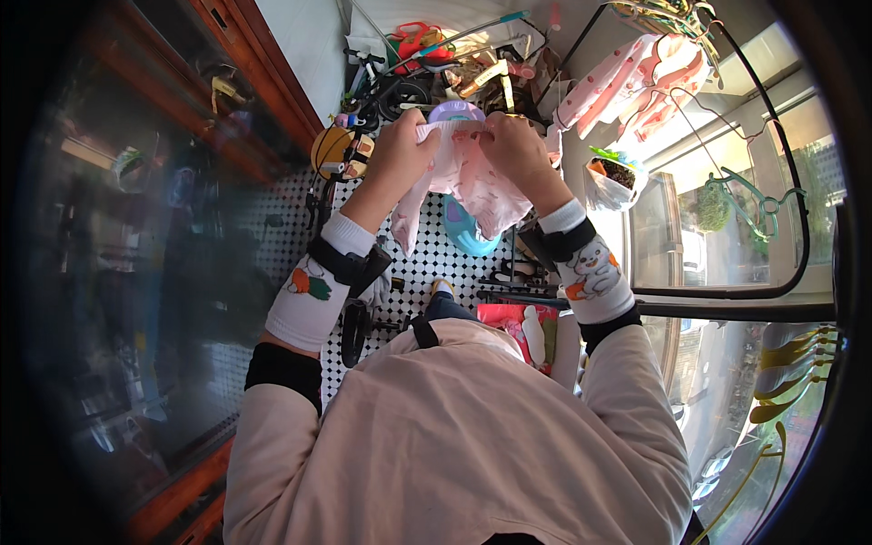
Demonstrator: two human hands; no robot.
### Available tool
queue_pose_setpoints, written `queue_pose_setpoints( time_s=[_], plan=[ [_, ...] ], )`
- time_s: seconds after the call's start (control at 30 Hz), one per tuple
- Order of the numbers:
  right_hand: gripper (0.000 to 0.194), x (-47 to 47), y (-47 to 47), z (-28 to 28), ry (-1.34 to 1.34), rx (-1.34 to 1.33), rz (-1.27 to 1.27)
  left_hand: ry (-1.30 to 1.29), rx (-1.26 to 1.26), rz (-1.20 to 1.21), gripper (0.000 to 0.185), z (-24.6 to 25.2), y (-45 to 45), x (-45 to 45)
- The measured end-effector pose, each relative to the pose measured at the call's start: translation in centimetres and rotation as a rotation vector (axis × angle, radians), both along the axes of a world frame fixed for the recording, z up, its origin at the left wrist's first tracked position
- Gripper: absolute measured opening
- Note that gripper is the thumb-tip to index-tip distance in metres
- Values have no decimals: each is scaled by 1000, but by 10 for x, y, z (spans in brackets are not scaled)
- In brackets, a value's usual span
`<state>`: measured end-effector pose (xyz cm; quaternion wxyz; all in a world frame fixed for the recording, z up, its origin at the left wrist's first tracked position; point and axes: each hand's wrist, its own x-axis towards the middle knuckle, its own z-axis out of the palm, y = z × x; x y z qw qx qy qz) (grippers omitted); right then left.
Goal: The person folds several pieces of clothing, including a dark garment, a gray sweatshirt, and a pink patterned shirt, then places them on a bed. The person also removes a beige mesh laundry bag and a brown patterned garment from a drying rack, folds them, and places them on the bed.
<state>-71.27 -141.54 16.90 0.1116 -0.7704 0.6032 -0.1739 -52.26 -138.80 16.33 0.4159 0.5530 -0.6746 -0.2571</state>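
Note:
Both hands hold up a pair of pink printed pants (pixel 470 174) by the waistband. My left hand (pixel 402 153) pinches the left end of the band, and my right hand (pixel 518 150) grips the other end. The pant legs hang down between my forearms. Below and partly hidden behind the cloth is a light blue plastic basin (pixel 466 231). A lilac plastic rim (pixel 455 111) shows just beyond the waistband. To the right, a pink patterned garment (pixel 633 85) hangs from the drying rack.
A black-framed rack (pixel 807 225) on the right carries a green hanger (pixel 749 204) beside the windows. A potted plant in a white bag (pixel 613 178) is near the wall. Bikes, a mop pole (pixel 470 34) and a red bag (pixel 417 46) crowd the far end. Glass doors (pixel 170 259) line the left.

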Motion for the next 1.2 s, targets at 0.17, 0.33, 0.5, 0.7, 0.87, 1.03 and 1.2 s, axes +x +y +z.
queue_pose_setpoints(
  time_s=[0.17, 0.33, 0.5, 0.7, 0.87, 1.03, 1.2],
  plan=[
    [39, 12, 19, -1, -855, 243, -61, 251, -9, -379, 60, -3, 34, -21],
    [71, 14, 54, 10, -1357, 324, 194, 440, -88, -332, 68, 7, 43, -20],
    [100, -9, 64, -15, -832, -273, 119, 807, 139, -637, 47, 54, 33, 11],
    [98, -11, 67, -93, -1190, 523, 352, 754, 123, -900, 46, 118, 25, 38],
    [109, 1, 80, -127, -899, 686, 406, 998, 145, -750, 39, 153, 19, 83],
    [83, 25, 85, -130, -921, 859, 491, 1065, 174, -825, 38, 172, 24, 115],
    [65, 43, 104, -140, -890, 1273, 610, 1094, 152, -670, 37, 186, 27, 181]
  ],
)
